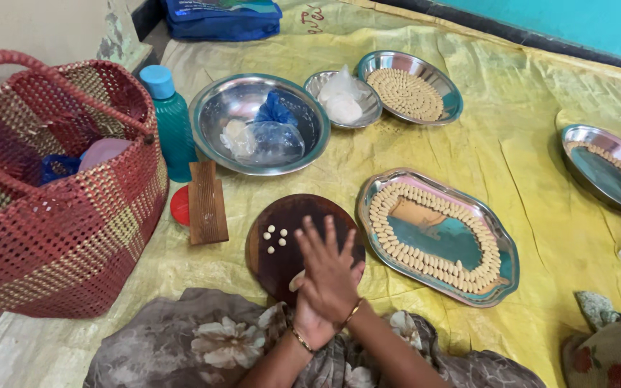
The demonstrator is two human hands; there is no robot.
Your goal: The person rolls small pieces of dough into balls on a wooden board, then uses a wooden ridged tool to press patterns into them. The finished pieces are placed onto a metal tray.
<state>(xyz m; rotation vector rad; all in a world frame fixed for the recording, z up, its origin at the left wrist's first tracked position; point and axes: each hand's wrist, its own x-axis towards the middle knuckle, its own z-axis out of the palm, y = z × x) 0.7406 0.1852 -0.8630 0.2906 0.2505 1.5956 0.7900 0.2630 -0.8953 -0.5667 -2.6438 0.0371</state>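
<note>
Yellow sheeting (pixel 526 165) is spread over the floor, and everything is laid out on it. At six o'clock, the left hand (pixel 310 323) and the right hand (pixel 330 269) are pressed palm to palm over a round dark wooden board (pixel 282 237), fingers (pixel 318 241) together and extended; a pale lump of dough (pixel 297 280) is seen peeking out between the palms. Five small dough pellets (pixel 276 237) are lying on the board at its ten o'clock side. At three o'clock from the board, an oblong steel tray (pixel 501 276) is ringed almost fully with shaped pieces (pixel 425 233) (its centre is bare). At twelve o'clock a round plate (pixel 445 80) is packed with pieces, and a large bowl (pixel 213 115) holds bagged dough (pixel 267 140). A further plate (pixel 598 172) at two o'clock carries only one short row. Much shaping is judged done, with dough left. A ridged wooden block (pixel 207 202), green bottle (pixel 172 122) and woven basket (pixel 66 237) are placed at nine to ten o'clock.
</note>
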